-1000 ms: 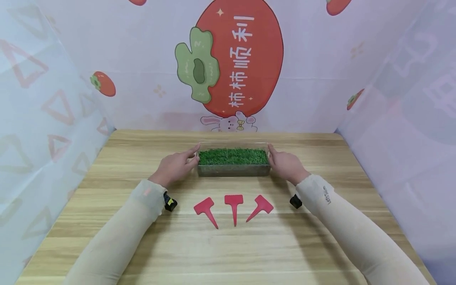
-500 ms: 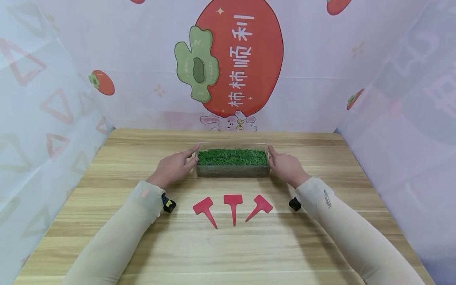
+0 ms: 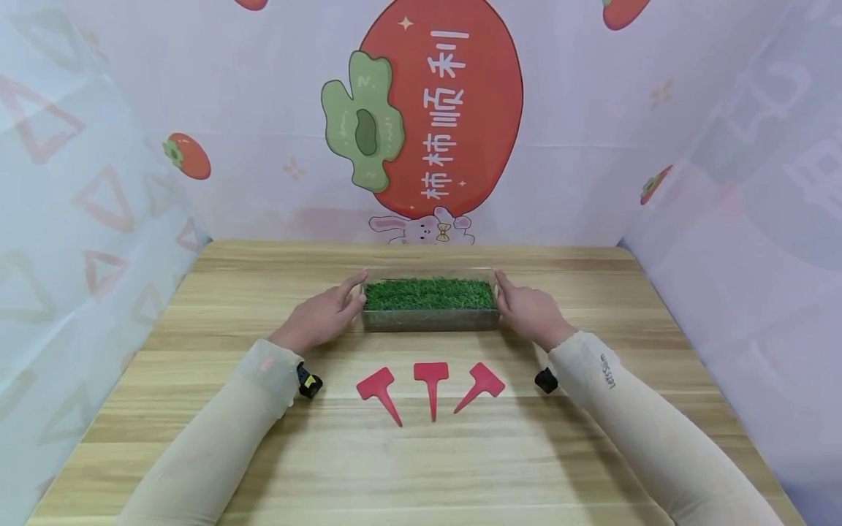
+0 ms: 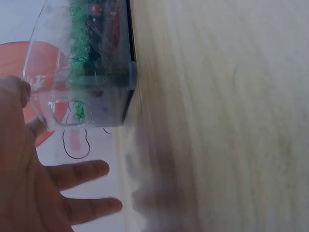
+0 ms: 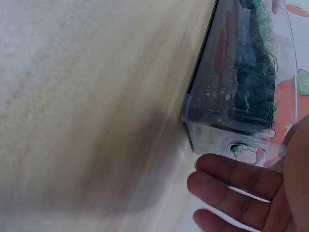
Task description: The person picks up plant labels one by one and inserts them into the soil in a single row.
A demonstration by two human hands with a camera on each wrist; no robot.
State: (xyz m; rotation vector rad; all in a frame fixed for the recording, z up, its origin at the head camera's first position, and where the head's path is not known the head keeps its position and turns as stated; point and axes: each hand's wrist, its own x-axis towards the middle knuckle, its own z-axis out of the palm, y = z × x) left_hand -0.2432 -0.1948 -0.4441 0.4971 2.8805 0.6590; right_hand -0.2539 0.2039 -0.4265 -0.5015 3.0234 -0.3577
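Observation:
A clear plastic box (image 3: 430,320) with green artificial grass (image 3: 430,294) inside stands near the table's back. My left hand (image 3: 320,315) holds its left end between thumb and index finger. The other fingers (image 4: 79,175) stretch out beside it in the left wrist view. At the right end my right hand (image 3: 531,313) holds the box by its rim. Several fingers (image 5: 227,198) of that hand extend below the end wall in the right wrist view; its thumb is mostly hidden. Three red T-shaped plant labels lie in front: left (image 3: 380,391), middle (image 3: 431,383), right (image 3: 482,383).
The wooden table (image 3: 421,467) reaches back to a printed cloth wall (image 3: 263,197). Cloth walls also stand at the left (image 3: 79,219) and right (image 3: 743,256). A dark wrist camera (image 3: 309,381) sits at the left wrist, another wrist camera (image 3: 546,380) at the right.
The box has slid very slightly toward me, with both hands staying at its ends. The plant labels keep their places on the table; the head view shifts a little.

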